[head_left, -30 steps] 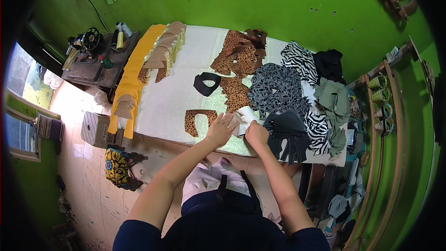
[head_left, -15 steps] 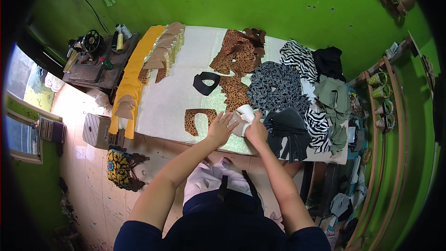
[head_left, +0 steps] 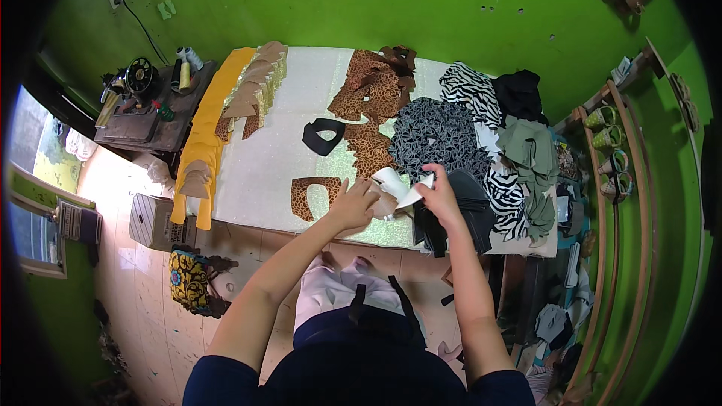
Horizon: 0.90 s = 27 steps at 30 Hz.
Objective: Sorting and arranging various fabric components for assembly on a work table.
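At the table's front edge, my right hand (head_left: 441, 197) pinches a pointed white piece (head_left: 413, 192), raised above the table. To its left, my left hand (head_left: 352, 206) has its fingers apart, the tips at the edge of a tan cut piece (head_left: 384, 201). A curled white piece (head_left: 389, 178) lies just beyond the tan one. Left of my left hand is a leopard-print U-shaped piece (head_left: 301, 197). A stack of dark grey cut pieces (head_left: 472, 207) sits by my right hand, partly hidden by it.
On the table (head_left: 259, 158) lie a black ring-shaped piece (head_left: 323, 137), leopard-print pieces (head_left: 368, 90), a patterned grey pile (head_left: 440, 139), zebra-print pieces (head_left: 470, 90) and yellow strips (head_left: 207, 143). A sewing machine (head_left: 141, 79) stands left; a wooden shoe rack (head_left: 628, 158) stands right.
My right hand has moved right and lifted a pointed white piece away from the other pieces. My left hand's fingers have drawn back slightly from them. The whole view has shifted a little.
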### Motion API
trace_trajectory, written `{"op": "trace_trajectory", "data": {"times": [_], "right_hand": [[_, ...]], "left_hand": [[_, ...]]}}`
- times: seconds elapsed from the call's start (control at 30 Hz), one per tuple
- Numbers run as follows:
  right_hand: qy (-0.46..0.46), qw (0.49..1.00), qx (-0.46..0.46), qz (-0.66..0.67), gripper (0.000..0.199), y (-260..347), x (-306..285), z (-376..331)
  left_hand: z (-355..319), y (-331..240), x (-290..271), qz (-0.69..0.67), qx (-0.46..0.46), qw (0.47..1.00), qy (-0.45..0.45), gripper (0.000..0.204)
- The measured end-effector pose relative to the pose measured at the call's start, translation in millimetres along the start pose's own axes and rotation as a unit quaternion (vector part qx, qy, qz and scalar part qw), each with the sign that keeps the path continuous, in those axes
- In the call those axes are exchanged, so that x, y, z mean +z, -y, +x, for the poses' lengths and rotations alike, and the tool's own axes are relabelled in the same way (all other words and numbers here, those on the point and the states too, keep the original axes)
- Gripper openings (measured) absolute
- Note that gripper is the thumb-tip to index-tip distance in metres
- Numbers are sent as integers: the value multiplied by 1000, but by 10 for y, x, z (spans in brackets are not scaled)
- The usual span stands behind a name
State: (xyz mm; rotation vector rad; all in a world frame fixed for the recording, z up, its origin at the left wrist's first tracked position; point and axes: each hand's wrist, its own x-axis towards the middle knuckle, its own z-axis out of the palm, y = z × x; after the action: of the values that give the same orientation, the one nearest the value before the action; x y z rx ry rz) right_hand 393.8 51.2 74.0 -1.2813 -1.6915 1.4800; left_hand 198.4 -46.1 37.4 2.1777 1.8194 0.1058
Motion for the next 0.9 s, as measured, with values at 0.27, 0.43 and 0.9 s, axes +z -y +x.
{"op": "trace_trajectory", "data": {"times": [0.27, 0.43, 0.9], "right_hand": [[127, 951, 172, 223, 22, 184, 882, 153], [211, 968, -3, -135, 48, 147, 1258, 237], [70, 950, -55, -298, 18, -38, 1830, 317]], "left_hand": [[-367, 297, -162, -409, -81, 901, -120, 35], [-659, 800, -277, -460, -202, 858, -104, 22], [-743, 1412, -81, -400, -227, 884, -88, 23]]}}
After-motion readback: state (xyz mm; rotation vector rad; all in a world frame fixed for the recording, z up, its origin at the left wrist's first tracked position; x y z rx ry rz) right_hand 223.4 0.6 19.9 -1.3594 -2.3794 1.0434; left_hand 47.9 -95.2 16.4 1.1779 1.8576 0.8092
